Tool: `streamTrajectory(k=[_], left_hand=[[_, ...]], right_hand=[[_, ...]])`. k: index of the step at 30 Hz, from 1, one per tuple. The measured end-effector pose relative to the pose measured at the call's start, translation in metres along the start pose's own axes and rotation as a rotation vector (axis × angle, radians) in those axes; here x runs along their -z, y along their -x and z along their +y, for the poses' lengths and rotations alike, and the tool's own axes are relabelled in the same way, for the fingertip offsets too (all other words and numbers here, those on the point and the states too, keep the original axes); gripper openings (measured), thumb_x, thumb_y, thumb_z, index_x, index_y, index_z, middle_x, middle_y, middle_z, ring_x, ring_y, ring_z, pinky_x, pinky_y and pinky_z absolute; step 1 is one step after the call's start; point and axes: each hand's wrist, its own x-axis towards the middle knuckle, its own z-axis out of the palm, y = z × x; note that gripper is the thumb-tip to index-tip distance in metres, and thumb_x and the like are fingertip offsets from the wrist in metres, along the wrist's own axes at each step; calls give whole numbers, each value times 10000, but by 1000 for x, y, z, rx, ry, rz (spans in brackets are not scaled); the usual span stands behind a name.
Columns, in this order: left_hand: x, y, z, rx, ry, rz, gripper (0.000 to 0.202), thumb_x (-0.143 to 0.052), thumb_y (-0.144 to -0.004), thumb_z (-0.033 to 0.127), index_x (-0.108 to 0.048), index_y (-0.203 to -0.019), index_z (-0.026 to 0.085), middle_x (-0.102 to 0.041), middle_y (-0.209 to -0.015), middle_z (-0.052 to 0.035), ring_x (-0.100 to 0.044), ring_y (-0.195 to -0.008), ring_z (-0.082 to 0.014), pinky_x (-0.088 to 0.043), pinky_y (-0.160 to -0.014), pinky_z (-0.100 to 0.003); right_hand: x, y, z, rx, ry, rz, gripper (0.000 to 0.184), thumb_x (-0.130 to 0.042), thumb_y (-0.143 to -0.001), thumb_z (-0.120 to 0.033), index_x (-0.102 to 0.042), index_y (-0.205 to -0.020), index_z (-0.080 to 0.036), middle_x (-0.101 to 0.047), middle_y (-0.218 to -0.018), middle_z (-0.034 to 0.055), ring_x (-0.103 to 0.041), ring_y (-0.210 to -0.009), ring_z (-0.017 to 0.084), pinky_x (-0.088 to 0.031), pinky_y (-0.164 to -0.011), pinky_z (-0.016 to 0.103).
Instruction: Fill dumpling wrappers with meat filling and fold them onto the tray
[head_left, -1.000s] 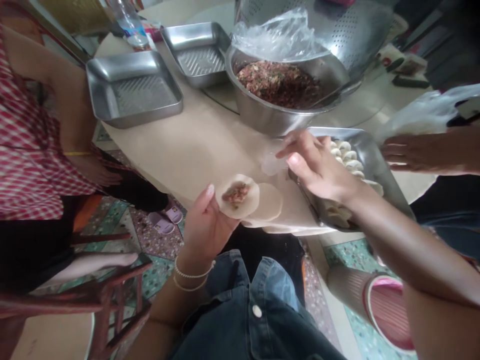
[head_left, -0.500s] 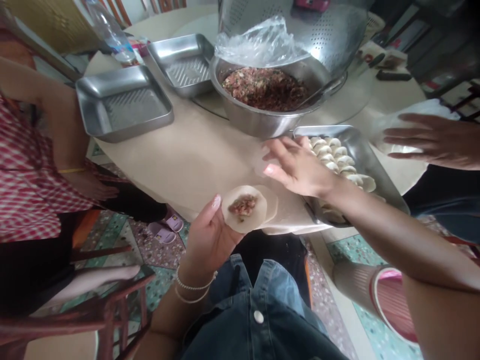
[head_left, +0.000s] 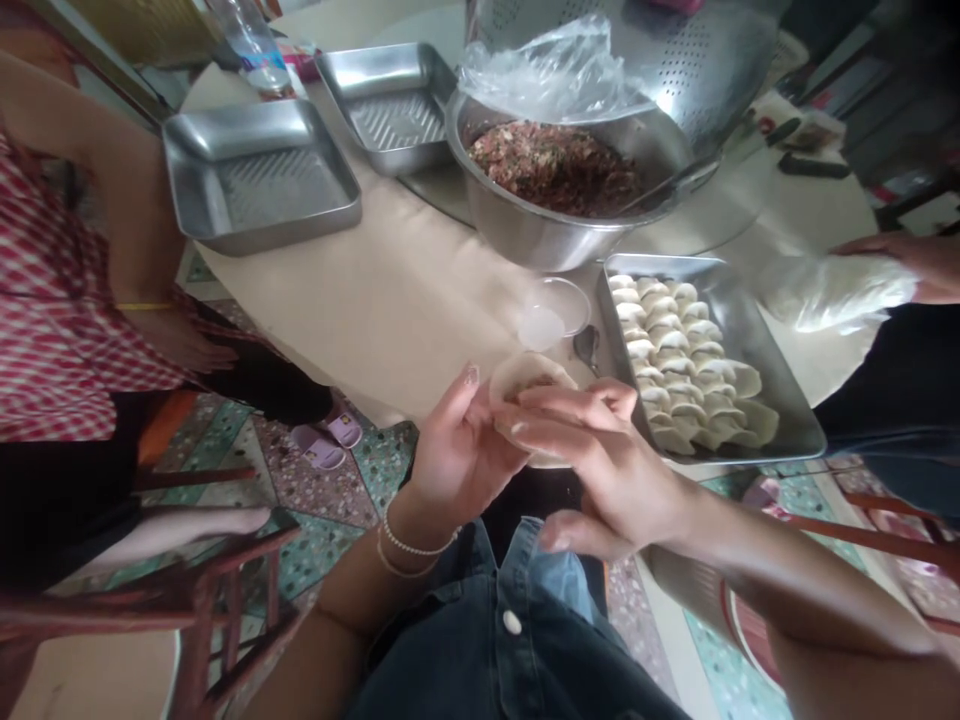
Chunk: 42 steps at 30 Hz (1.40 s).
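Note:
My left hand (head_left: pixel 454 455) cups a round dumpling wrapper (head_left: pixel 521 375) with a dab of meat filling in it, just off the table's near edge. My right hand (head_left: pixel 592 455) has come onto the same wrapper, its fingers laid over the front edge and pressing it. Just beyond the hands stands a small clear dish of water (head_left: pixel 553 312), with a spoon (head_left: pixel 586 347) beside it. To the right lies a metal tray (head_left: pixel 780 375) packed with several folded dumplings (head_left: pixel 675 350). A big steel bowl (head_left: pixel 525 225) of minced meat filling (head_left: pixel 555 165) sits behind.
Two bare metal trays (head_left: pixel 259 175) (head_left: pixel 390 95) stand at the back left on the paper-covered table (head_left: pixel 390 290). A colander and plastic bag rise behind the bowl. A person in a red check top sits left; another person's hand (head_left: pixel 911 262) holds plastic at right. A wooden chair (head_left: pixel 217 590) stands below left.
My right hand has drawn back from the water dish and tray and closed onto the filled wrapper in my left hand. The wrapper's edge is now curling up. The other person's hand moved right.

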Motion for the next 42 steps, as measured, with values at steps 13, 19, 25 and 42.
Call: streamTrajectory(k=[13,19,25,42], left_hand=[[-2,4,4,-25,20,66,589,-205,-994,473,-639,-1150,107,-679,-1203,-139,-466,-1350,-290,-329,-1153,-462],[4,6,6,-56,-35,61,613,-248,-975,516,-588,-1263,95,-632,-1301,-153,-393,-1400,-321,-315,-1158,-484],[4,9,5,-13,-40,25,583,-260,-974,514,-612,-1221,120,-640,-1295,-143,-389,-1404,-321,-309,-1158,-497],[1,17,11,21,-69,-33,634,-266,-937,547,-642,-1161,88,-658,-1263,-165,-341,-1428,-336,-264,-1176,-528]], right_hand=[[-11,4,-8,51,102,10,475,-337,-952,-599,-510,-1205,-236,-662,-1208,54,-504,-1234,175,-297,-927,367],[-9,19,-6,139,139,82,332,-533,-878,-562,-614,-1052,-291,-694,-1119,-5,-520,-1165,185,-297,-926,371],[-8,23,-3,177,179,124,261,-476,-911,-530,-603,-955,-306,-702,-1115,-44,-561,-1089,155,-322,-879,363],[-4,36,9,-54,130,359,438,-390,-940,-471,-443,-1334,-287,-714,-1047,15,-601,-995,243,-322,-839,441]])
